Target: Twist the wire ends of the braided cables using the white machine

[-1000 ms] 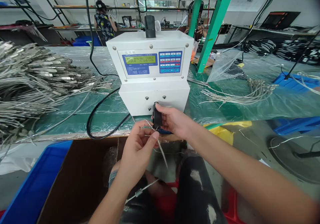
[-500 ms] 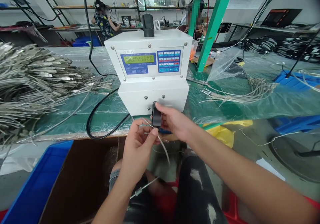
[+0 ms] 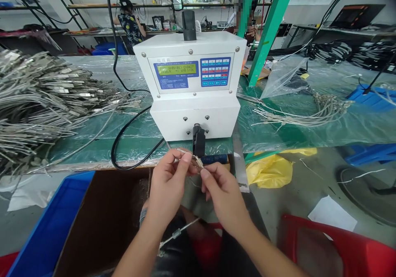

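While both hands work close together just below the front of the machine, the left hand (image 3: 168, 182) and the right hand (image 3: 224, 198) each pinch a thin braided steel cable (image 3: 194, 159) between thumb and fingertips, their other fingers curled inward. The cable sits between the two hands, just in front of a black upright fixture (image 3: 198, 140) on the lower face of a white boxy metal machine (image 3: 193, 120) at 12 o'clock. On the machine's upper panel, a yellow-green LCD screen (image 3: 176, 69) shows rows of characters too small to read, as does the blue label beneath it. Chinese characters above the screen are also too blurred to read. A blue keypad (image 3: 215, 72) to the right has small keys, with arrows on some in the bottom row. A thin cable with a small metal ferrule (image 3: 176, 234) runs at 7 o'clock from the hands, but I cannot tell whether it is the pinched cable. A large heap of steel cables (image 3: 40, 99) lies at 10 o'clock on a green bench mat under clear plastic film (image 3: 130, 149), and a smaller bundle of cables (image 3: 309, 114) lies at 2 o'clock. A brown cardboard box (image 3: 99, 215) and a blue plastic crate (image 3: 52, 223) sit at 8 o'clock, a crumpled yellow plastic bag (image 3: 270, 171) at 3 o'clock and a red plastic stool (image 3: 334, 244) at 4 o'clock
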The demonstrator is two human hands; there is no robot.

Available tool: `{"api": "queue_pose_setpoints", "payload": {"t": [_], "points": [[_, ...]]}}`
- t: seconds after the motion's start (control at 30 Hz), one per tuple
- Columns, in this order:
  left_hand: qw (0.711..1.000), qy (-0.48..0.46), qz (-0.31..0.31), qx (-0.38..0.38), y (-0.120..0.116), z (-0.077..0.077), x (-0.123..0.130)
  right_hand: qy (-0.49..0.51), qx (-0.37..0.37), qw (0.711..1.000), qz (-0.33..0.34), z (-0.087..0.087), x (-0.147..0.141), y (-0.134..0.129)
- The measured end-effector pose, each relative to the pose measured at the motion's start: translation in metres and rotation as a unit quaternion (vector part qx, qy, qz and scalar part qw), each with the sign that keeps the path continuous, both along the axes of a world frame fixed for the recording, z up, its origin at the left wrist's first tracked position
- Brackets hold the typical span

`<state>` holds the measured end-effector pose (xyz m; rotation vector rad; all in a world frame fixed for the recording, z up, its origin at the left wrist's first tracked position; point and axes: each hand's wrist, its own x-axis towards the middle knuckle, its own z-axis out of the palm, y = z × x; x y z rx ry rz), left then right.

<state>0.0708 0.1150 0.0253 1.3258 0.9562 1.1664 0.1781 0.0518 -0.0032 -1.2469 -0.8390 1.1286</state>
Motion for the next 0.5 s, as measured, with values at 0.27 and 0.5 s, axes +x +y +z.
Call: {"api": "queue_pose_setpoints", "payload": {"t": [0.27,0.5], "points": [[0.999,0.012,0.037,0.025,-0.005,-0.001,0.001,-0.049,0.016,0.998,-0.023,0.009,-0.002,-0.002],[0.999,0.015,0.042,0.022,-0.015,-0.004,-0.005,-0.047,0.007,0.999,-0.011,0.008,-0.010,-0.017]]}}
